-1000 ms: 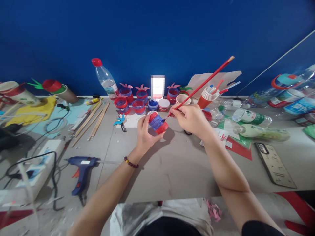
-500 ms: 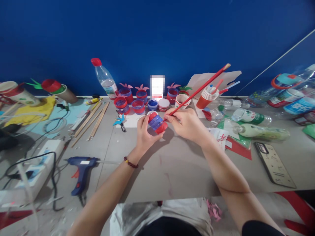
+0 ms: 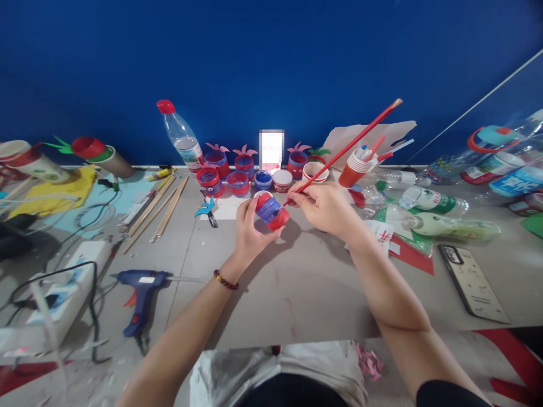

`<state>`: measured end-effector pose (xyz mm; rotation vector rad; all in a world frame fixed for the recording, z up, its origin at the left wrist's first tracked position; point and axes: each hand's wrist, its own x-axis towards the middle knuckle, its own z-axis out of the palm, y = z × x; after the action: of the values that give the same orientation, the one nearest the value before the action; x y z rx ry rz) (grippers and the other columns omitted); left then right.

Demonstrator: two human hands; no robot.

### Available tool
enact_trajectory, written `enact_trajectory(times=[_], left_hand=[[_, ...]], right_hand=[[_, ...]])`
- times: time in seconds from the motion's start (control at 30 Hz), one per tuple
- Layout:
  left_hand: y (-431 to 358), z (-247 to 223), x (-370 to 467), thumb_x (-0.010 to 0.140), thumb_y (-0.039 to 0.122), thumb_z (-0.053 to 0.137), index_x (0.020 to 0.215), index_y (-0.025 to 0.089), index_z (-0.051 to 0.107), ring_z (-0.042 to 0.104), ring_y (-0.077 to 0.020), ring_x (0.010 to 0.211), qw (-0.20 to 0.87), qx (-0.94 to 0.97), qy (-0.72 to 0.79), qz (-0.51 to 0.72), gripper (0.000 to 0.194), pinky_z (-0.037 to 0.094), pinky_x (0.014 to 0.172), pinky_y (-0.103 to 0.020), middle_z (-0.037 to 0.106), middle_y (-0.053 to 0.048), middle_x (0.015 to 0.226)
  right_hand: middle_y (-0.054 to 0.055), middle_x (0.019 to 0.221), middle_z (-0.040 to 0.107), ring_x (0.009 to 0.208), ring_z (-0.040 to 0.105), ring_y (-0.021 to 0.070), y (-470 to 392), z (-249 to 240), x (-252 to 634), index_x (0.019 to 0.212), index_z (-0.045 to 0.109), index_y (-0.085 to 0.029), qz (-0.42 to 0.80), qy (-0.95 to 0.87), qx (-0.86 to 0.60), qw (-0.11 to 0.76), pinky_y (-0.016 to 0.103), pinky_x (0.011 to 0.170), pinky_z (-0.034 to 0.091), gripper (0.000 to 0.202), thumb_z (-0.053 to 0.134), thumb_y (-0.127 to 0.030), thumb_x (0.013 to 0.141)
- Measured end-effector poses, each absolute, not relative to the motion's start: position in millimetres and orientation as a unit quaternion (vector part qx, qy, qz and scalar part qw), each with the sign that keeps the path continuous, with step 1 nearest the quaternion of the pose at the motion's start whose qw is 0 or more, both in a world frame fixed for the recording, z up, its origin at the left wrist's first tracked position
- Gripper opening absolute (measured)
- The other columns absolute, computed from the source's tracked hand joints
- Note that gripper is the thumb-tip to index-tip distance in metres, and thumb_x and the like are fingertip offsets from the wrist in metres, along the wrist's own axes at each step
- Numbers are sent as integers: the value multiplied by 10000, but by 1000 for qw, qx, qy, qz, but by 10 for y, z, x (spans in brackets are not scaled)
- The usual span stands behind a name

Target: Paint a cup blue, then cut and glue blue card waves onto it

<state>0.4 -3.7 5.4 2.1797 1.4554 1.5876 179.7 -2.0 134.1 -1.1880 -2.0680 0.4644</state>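
Note:
A small cup, painted red with a blue-purple band, is tilted in my left hand, whose fingers wrap its side. My right hand is closed around a long red paintbrush; the brush tip meets the band on the cup. Behind my hands stand an open jar of blue paint and a jar with a pale top. Several red and blue cups, some with paper leaves, stand around them at the back of the table.
A blue glue gun lies left, near a white power strip with cables. Wooden sticks and a bottle with a red cap are behind it. To the right are a paper cup of brushes, plastic bottles and a phone.
My right hand has shifted slightly up and right with the paintbrush, whose tip now rests further into the blue band. My left hand and the cup have stayed nearly still.

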Motion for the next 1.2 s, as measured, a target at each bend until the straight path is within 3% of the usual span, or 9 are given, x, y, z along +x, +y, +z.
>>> enact_trajectory(times=[0.27, 0.53, 0.7, 0.9, 1.2], left_hand=[[-41, 52, 10, 638, 443, 813, 1358, 210, 404, 535, -285, 1116, 39, 710, 469, 524, 860, 471, 972, -467, 514, -121, 1182], [-34, 24, 7, 623, 449, 822, 1348, 210, 417, 532, -281, 1123, 48, 711, 463, 527, 864, 482, 962, -451, 514, -118, 1191], [-27, -6, -6, 625, 459, 814, 1366, 221, 387, 528, -287, 1135, 56, 716, 478, 506, 888, 478, 967, -469, 508, -121, 1212], [-21, 0, -3, 622, 437, 814, 1363, 232, 376, 524, -296, 1146, 38, 713, 473, 516, 884, 470, 972, -489, 503, -121, 1210], [-40, 40, 12, 627, 418, 823, 1348, 207, 405, 530, -286, 1122, 41, 709, 471, 523, 860, 472, 977, -475, 504, -119, 1184]], right_hand=[[75, 798, 731, 752, 653, 216, 80, 1264, 1904, 802, 720, -168, 119, -771, -506, 368, 336, 691, 504, 195, 556, -224, 893], [63, 912, 751, 789, 676, 202, -114, 1318, 1715, 742, 696, -175, 146, -802, -460, 352, 317, 729, 502, 239, 519, -160, 902], [55, 852, 741, 679, 638, 166, -178, 1326, 1670, 693, 681, -176, 180, -815, -441, 330, 295, 650, 479, 291, 509, -217, 925], [67, 845, 737, 687, 639, 170, -127, 1306, 1653, 621, 644, -173, 183, -813, -458, 310, 300, 648, 473, 332, 503, -205, 919], [79, 773, 720, 674, 634, 197, 22, 1324, 1856, 731, 698, -163, 121, -780, -505, 349, 323, 626, 484, 224, 550, -217, 891]])
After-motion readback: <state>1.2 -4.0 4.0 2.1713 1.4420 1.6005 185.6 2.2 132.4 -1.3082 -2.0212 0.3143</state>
